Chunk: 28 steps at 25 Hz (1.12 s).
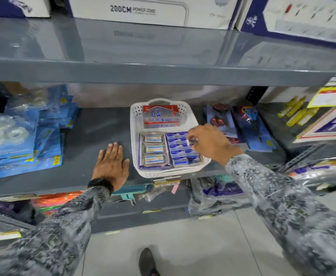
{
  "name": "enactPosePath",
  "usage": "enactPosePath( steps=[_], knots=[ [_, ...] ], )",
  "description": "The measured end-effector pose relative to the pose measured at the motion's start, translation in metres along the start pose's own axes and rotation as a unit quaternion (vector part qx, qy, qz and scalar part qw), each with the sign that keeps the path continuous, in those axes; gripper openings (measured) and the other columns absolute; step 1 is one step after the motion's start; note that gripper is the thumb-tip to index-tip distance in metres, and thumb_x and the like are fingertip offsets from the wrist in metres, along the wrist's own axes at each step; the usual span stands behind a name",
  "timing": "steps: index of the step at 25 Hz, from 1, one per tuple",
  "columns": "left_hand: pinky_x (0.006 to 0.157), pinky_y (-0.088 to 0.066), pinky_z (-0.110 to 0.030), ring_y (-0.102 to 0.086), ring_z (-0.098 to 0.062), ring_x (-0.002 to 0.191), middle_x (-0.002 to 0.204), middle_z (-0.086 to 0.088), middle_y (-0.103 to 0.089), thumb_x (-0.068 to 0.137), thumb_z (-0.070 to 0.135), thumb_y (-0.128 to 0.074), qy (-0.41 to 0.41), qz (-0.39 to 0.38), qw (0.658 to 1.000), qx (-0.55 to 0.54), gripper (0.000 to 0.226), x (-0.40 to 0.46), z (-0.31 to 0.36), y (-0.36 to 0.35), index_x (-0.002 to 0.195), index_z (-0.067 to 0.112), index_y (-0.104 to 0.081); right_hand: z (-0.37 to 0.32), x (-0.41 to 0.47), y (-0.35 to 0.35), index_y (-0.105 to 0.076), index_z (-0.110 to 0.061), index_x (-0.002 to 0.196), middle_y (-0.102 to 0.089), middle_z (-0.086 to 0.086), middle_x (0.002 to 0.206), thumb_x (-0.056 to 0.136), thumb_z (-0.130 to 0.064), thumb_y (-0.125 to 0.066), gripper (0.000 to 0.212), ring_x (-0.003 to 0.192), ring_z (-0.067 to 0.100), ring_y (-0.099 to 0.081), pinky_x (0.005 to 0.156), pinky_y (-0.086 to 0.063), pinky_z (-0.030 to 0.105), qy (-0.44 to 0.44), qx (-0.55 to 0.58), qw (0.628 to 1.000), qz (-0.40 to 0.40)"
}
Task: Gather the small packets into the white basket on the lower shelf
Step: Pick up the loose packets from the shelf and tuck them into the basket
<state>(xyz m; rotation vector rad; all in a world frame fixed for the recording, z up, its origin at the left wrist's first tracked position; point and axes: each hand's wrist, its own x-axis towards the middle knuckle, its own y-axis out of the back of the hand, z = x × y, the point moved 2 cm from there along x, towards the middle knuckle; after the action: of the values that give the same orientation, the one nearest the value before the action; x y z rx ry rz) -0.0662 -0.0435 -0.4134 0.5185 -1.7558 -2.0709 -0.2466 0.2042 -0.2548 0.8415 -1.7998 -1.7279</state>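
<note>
A white perforated basket (pixel 135 124) stands on the grey lower shelf (pixel 95 128). It holds red and silver boxes (pixel 160 117) at the back, clear packets with labels (pixel 153 149) front left and several small blue packets (pixel 180 152) front right. My right hand (pixel 211 143) hovers over the blue packets with its fingertips pinched on one small packet at the stack's upper right. My left hand (pixel 111 166) lies flat, palm down, on the bare shelf just left of the basket, fingers spread, holding nothing.
Blue tape packs (pixel 13 136) pile up at the shelf's left. Carded scissors (pixel 242 124) and yellow items (pixel 298 112) lie to the right of the basket. Boxed power cords (pixel 135 10) sit on the shelf above. Bagged goods fill the shelf below.
</note>
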Motion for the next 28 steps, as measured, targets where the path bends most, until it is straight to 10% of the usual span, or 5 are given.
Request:
enactPosePath(
  steps=[9,28],
  knots=[
    [0.128,-0.005,-0.044,-0.009,-0.022,0.158,0.169,-0.007,-0.014,0.103,0.043,-0.024,0.001,0.014,1.0,-0.013,0.065,0.0,0.002,0.0,0.158,0.009,-0.021,0.001,-0.013,-0.046,-0.076,-0.016,0.11,-0.072,0.01,0.11,0.088,-0.002,-0.061,0.029,0.1,0.035,-0.068,0.106,-0.04,0.054,0.047,-0.095,0.992,-0.067],
    [0.129,-0.001,-0.042,-0.004,-0.019,0.158,0.17,-0.004,-0.009,0.102,0.047,-0.017,0.007,0.014,1.0,-0.002,0.067,0.001,0.001,-0.003,0.16,0.013,-0.015,-0.01,0.001,-0.059,-0.084,-0.02,0.093,-0.082,-0.003,0.094,0.087,-0.021,-0.075,0.01,0.087,0.016,-0.074,0.092,-0.059,0.037,0.043,0.115,0.99,-0.062]
  ],
)
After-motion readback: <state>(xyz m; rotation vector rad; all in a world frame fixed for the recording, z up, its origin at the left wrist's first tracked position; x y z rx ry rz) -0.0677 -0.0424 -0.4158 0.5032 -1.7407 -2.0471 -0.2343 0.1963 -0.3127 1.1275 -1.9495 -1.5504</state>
